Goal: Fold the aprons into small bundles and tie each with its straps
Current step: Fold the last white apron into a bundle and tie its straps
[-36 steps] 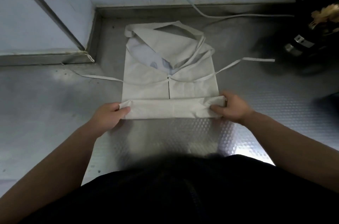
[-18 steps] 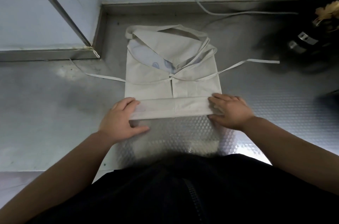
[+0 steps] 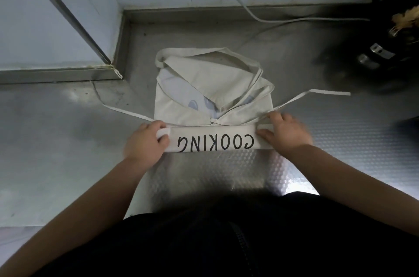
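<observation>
Dim, cool light overall, bright glare patch on the embossed metal surface (image 3: 294, 177) at lower centre-right, dark shadowed upper right corner, both hands slightly motion-blurred, wide-angle bending at frame edges, black clothing (image 3: 226, 242) underexposed below.

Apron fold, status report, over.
Left hand and right hand grip the roll's ends. Apron partly rolled, COOKING print up. Straps splayed, untied. Nothing blocking.

Commercial kitchen: embossed stainless steel counter (image 3: 340, 140)

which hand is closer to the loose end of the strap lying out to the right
Right. The right hand sits near where that strap leaves the apron; the left hand holds the roll's opposite end.
</observation>
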Available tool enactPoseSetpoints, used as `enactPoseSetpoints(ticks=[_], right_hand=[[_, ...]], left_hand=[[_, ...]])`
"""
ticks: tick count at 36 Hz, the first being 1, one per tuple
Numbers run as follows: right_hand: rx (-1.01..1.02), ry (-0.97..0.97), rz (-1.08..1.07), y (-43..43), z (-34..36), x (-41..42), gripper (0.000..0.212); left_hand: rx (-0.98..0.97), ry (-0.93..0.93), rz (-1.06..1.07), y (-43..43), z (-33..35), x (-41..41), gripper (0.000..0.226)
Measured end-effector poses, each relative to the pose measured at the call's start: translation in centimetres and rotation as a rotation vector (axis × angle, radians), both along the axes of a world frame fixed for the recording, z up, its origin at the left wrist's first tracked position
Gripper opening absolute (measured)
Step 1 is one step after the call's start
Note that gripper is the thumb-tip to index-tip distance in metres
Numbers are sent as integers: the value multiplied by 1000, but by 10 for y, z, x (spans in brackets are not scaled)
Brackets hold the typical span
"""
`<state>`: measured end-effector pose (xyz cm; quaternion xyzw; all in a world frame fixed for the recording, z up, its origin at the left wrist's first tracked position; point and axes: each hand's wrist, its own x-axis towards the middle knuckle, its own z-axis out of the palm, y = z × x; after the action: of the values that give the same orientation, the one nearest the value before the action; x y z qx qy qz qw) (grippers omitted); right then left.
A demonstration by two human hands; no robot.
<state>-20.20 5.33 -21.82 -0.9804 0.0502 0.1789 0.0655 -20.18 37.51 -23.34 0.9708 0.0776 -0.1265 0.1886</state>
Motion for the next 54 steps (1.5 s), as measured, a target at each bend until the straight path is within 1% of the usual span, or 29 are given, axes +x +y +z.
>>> enactPoseSetpoints(ticks=[3, 5, 6, 8, 10, 12, 15, 16, 18, 19, 20, 21, 22, 23, 24, 26, 27, 28, 30, 31, 32, 34, 36, 38, 40, 43, 47, 51, 54], right_hand=[[27, -54, 117, 3, 6, 5, 58], [80, -24, 156, 7, 8, 9, 60], [98, 6, 159, 8, 7, 11, 57], [84, 48, 154, 9, 3, 17, 41], [45, 79, 135, 9, 1, 20, 35], [25, 81, 95, 11, -2, 20, 34], [9, 27, 20, 12, -5, 18, 28], [17, 21, 2, 11, -5, 17, 26], [28, 13, -4, 10, -4, 13, 31], [19, -25, 22, 10, -2, 10, 34], [14, -127, 84, 9, -2, 6, 34], [25, -225, 172, 7, -2, 3, 33], [45, -275, 260, 5, -3, -2, 38], [43, -266, 346, 1, -5, -7, 45], [22, -202, 425, -3, -7, -12, 52], [-23, -67, 490, -8, -8, -17, 65], [-27, -43, 493, -8, -7, -18, 68], [-22, -58, 497, -10, -8, -19, 67], [3, -156, 513, -10, -10, -17, 57], [23, -206, 522, -8, -9, -16, 50], [44, -246, 522, -7, -8, -15, 43], [90, -271, 494, -6, -3, -14, 34], [134, -281, 409, -7, 1, -11, 33], [162, -258, 321, -8, 5, -8, 32], [199, -227, 266, -8, 7, -4, 33], [225, -147, 203, -6, 7, 4, 31], [234, -60, 134, -2, 4, 12, 24], [215, -12, 152, -3, 2, 11, 23], [170, 7, 155, -3, -2, 5, 27]], left_hand=[[137, -49, -118, -3, 0, 2, 44], [127, -136, -185, -1, 0, 6, 50], [95, -142, -204, 0, 0, 8, 55], [29, -90, -242, 1, -1, 12, 64], [22, -25, -282, 2, 0, 16, 69], [23, 5, -290, 4, 0, 17, 66], [-53, 5, -229, 8, -5, 13, 53], [-73, -4, -207, 9, -6, 10, 53], [-63, -46, -185, 10, -9, 5, 51], [-38, -96, -191, 10, -10, 2, 52], [-10, -165, -216, 10, -11, 0, 53], [15, -239, -250, 10, -11, -2, 52], [25, -295, -286, 10, -10, -4, 47], [25, -320, -332, 9, -9, -5, 39], [31, -333, -380, 9, -8, -6, 34], [32, -318, -459, 11, -8, -8, 35], [16, -284, -483, 12, -7, -9, 37], [-4, -244, -502, 15, -8, -10, 43], [-5, -167, -515, 21, -11, -12, 67], [7, -139, -508, 23, -11, -13, 73], [7, -131, -499, 24, -10, -13, 71], [-56, -159, -459, 25, -7, -10, 55], [-201, -180, -360, 22, 3, -5, 42], [-288, -120, -220, 19, 12, 0, 23], [-323, -51, -102, 19, 13, 7, 4], [-419, -2, 42, 18, 9, 13, 5], [-428, 17, 97, 10, 9, 18, 12], [-396, 81, 60, 12, 10, 22, 11], [-270, 126, -23, 16, 8, 18, 15]])
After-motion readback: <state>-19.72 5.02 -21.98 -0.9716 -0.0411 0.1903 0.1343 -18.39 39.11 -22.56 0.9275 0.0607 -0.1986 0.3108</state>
